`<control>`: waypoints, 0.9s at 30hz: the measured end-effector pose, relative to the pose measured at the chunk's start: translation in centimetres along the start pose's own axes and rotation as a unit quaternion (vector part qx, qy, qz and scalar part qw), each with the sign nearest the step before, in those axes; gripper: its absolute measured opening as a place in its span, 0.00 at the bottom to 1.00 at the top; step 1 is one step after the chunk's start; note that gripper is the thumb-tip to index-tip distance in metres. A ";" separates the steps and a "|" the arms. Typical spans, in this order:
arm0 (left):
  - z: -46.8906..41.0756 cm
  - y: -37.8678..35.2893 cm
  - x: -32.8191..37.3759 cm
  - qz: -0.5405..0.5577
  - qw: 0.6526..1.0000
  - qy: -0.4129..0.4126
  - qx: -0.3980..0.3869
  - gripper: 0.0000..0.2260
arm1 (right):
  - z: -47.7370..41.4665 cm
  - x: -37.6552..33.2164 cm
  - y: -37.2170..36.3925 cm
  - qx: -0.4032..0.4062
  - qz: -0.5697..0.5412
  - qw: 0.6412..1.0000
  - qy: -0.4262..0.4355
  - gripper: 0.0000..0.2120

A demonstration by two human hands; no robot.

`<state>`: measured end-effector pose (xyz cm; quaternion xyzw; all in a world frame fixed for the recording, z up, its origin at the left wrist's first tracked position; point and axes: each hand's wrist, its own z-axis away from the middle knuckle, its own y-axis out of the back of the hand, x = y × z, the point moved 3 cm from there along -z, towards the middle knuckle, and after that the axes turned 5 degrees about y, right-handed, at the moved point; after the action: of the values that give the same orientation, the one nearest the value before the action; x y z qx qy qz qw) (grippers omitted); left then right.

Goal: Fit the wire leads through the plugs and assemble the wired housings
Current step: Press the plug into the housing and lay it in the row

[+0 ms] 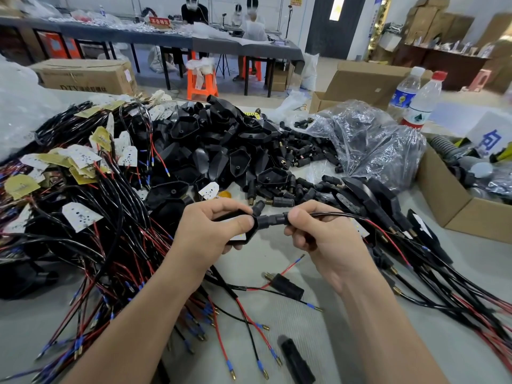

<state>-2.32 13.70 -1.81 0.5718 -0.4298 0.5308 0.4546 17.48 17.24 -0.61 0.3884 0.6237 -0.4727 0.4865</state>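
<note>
My left hand (214,232) grips a black housing (249,231) with a white board showing inside it. My right hand (325,235) pinches a black plug (273,218) that sits against the housing's neck. Black and red wire leads (368,220) run out of the plug to the right, past my right hand. A loose black plug with a red lead (285,285) lies on the table below my hands. Another black plug (297,361) lies near the front edge.
A tangle of wired boards (83,206) covers the left. A heap of empty black housings (219,151) and small plugs (302,153) fills the middle back. Assembled housings (393,217) lie right. Cardboard box (454,206), plastic bag (368,139) and two bottles (415,98) stand at right.
</note>
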 end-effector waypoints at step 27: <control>-0.1 -1.1 -0.7 0.128 0.986 0.092 -0.049 0.11 | 0.0 0.6 -0.1 0.052 0.003 0.999 -0.005 0.05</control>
<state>-1.30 14.01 -2.62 0.4378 -0.4814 0.6130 0.4481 17.22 17.23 -1.22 0.4127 0.5950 -0.5050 0.4697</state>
